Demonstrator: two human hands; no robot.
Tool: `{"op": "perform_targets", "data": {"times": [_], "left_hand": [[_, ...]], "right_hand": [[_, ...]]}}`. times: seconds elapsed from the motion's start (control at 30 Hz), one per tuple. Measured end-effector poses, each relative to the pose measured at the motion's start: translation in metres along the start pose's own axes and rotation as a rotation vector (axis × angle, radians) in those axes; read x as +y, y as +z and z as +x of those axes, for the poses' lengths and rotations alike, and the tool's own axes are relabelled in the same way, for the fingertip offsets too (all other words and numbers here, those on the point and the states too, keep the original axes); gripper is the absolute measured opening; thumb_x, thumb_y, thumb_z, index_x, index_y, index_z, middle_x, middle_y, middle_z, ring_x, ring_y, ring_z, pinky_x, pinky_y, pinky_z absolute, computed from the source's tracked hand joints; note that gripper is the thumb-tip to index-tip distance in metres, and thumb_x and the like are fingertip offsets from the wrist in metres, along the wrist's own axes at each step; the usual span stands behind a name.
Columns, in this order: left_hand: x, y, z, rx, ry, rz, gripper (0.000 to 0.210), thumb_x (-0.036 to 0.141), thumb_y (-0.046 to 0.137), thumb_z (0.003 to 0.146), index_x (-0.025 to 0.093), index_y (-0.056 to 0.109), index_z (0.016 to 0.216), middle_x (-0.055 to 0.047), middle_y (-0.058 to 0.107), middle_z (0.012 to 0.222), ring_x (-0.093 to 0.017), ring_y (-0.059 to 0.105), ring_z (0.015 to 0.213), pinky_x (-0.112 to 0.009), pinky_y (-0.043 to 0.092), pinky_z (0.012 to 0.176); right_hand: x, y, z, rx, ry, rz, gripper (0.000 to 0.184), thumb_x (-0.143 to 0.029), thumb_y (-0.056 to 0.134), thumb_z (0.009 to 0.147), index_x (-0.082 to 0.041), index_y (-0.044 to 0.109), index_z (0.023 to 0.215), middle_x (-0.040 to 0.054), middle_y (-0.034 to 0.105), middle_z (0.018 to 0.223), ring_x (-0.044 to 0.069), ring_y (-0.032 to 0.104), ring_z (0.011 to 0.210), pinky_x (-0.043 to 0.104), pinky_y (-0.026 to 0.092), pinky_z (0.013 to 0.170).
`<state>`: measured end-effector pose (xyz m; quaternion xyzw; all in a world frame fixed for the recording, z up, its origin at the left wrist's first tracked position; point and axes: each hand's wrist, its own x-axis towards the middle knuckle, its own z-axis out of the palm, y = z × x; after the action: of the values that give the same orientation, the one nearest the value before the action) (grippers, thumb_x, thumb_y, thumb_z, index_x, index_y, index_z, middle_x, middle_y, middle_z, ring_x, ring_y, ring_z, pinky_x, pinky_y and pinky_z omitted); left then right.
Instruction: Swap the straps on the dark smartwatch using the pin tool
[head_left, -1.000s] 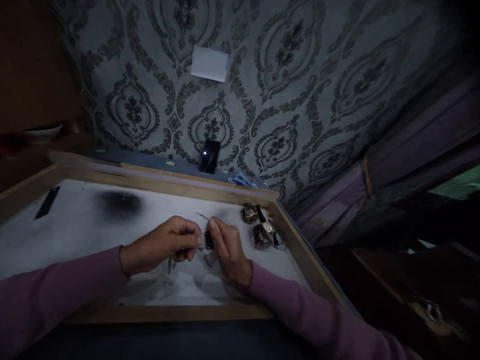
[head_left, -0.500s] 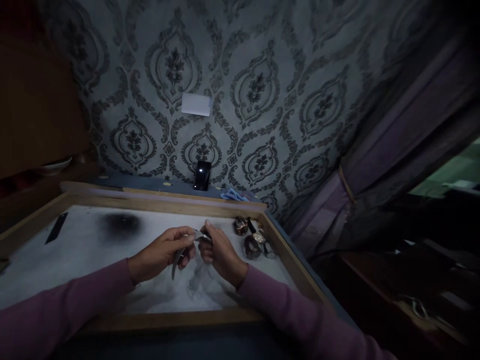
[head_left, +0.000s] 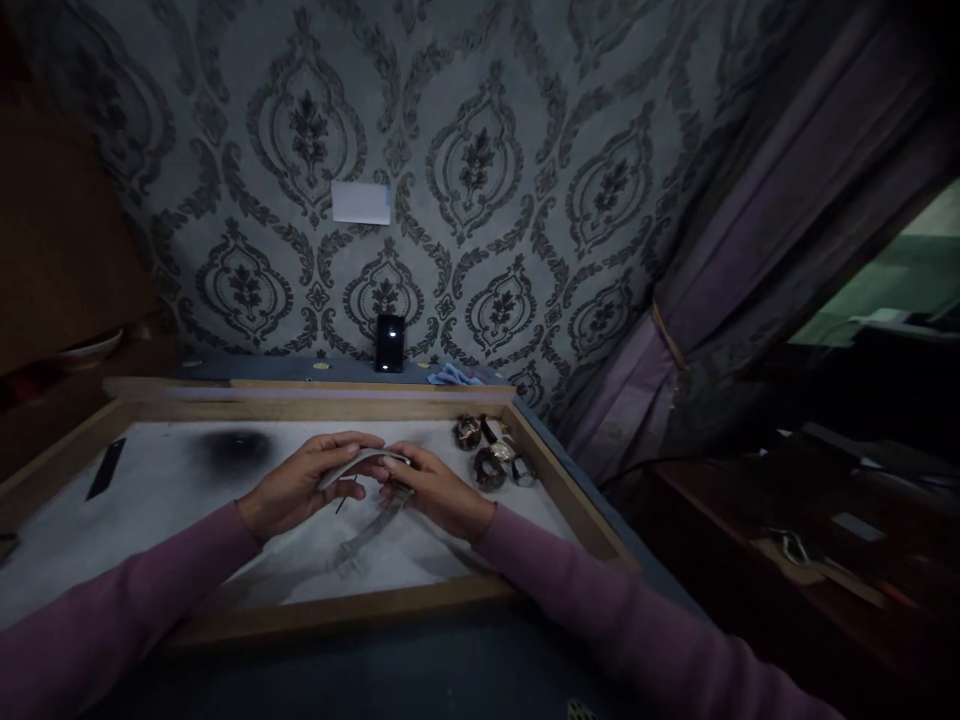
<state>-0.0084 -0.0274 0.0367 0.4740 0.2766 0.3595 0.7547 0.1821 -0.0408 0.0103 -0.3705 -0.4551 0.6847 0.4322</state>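
Note:
Between my two hands is a curved grey strap (head_left: 361, 462), bowed upward, likely a watch strap. My left hand (head_left: 304, 487) pinches its left end between thumb and fingers. The strap's other end sits in my right hand (head_left: 439, 490), the thumb pressed along it. A thin dark sliver (head_left: 345, 495) shows under the left fingers; I cannot tell what it belongs to. Below the right hand runs a pale, see-through-looking band (head_left: 371, 535), too dim to name. Several wristwatches (head_left: 489, 468) lie grouped in the right back corner of the wooden-framed tray (head_left: 360, 606).
A dark flat strip (head_left: 106, 469) lies at the tray's left side, with a dark smudge (head_left: 236, 447) beside it. Behind the back rim stand a phone (head_left: 390, 343) and a crumpled blue cloth (head_left: 454, 374). A tied curtain (head_left: 637, 375) hangs to the right.
The strap has turned from hanging below my left hand to arching between both hands. My hands have drawn slightly apart. The whole view has shifted a little.

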Motion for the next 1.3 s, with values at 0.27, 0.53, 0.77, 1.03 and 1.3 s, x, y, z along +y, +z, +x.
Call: {"op": "perform_targets", "data": {"times": [0.27, 0.53, 0.77, 1.03, 1.3], "left_hand": [[-0.004, -0.013, 0.010, 0.202, 0.134, -0.054, 0.021, 0.028, 0.063, 0.085, 0.014, 0.064, 0.102, -0.008, 0.070, 0.090, -0.017, 0.065, 0.085, -0.024, 0.050, 0.069], [-0.017, -0.012, 0.012, 0.066, -0.066, 0.169, 0.041, 0.022, 0.077, 0.065, 0.019, 0.062, 0.102, -0.004, 0.061, 0.094, -0.016, 0.059, 0.080, -0.023, 0.039, 0.058], [-0.013, -0.004, 0.011, 0.097, 0.048, 0.219, 0.030, 0.045, 0.068, 0.077, 0.017, 0.064, 0.087, -0.007, 0.059, 0.096, -0.019, 0.051, 0.093, -0.024, 0.039, 0.066], [-0.008, -0.003, 0.008, -0.002, 0.025, 0.177, 0.035, 0.045, 0.074, 0.072, 0.016, 0.057, 0.082, 0.000, 0.056, 0.070, -0.012, 0.049, 0.065, -0.022, 0.036, 0.057], [-0.012, -0.006, 0.009, -0.008, 0.023, 0.326, 0.042, 0.057, 0.053, 0.083, 0.015, 0.058, 0.084, 0.003, 0.049, 0.060, -0.009, 0.038, 0.051, -0.023, 0.026, 0.049]], "right_hand": [[0.004, -0.009, 0.011, 0.034, -0.037, 0.264, 0.032, -0.042, 0.075, 0.072, -0.015, 0.057, 0.074, -0.0009, 0.062, 0.067, 0.010, 0.056, 0.060, 0.031, 0.052, 0.068], [-0.002, -0.014, 0.016, 0.180, -0.122, 0.427, 0.024, -0.035, 0.074, 0.076, -0.018, 0.058, 0.071, 0.0009, 0.066, 0.069, 0.013, 0.062, 0.067, 0.030, 0.051, 0.070], [0.004, -0.008, 0.013, 0.118, -0.117, 0.243, 0.035, -0.045, 0.078, 0.067, -0.019, 0.057, 0.073, 0.0003, 0.067, 0.074, 0.014, 0.061, 0.073, 0.028, 0.044, 0.075], [-0.001, -0.006, 0.009, 0.070, -0.119, 0.093, 0.038, -0.050, 0.074, 0.070, -0.017, 0.057, 0.071, -0.0001, 0.060, 0.070, 0.012, 0.052, 0.067, 0.027, 0.040, 0.067], [0.001, -0.008, 0.014, 0.013, -0.065, 0.158, 0.036, -0.048, 0.074, 0.071, -0.017, 0.058, 0.067, -0.0070, 0.041, 0.052, 0.008, 0.036, 0.053, 0.028, 0.042, 0.071]]}}
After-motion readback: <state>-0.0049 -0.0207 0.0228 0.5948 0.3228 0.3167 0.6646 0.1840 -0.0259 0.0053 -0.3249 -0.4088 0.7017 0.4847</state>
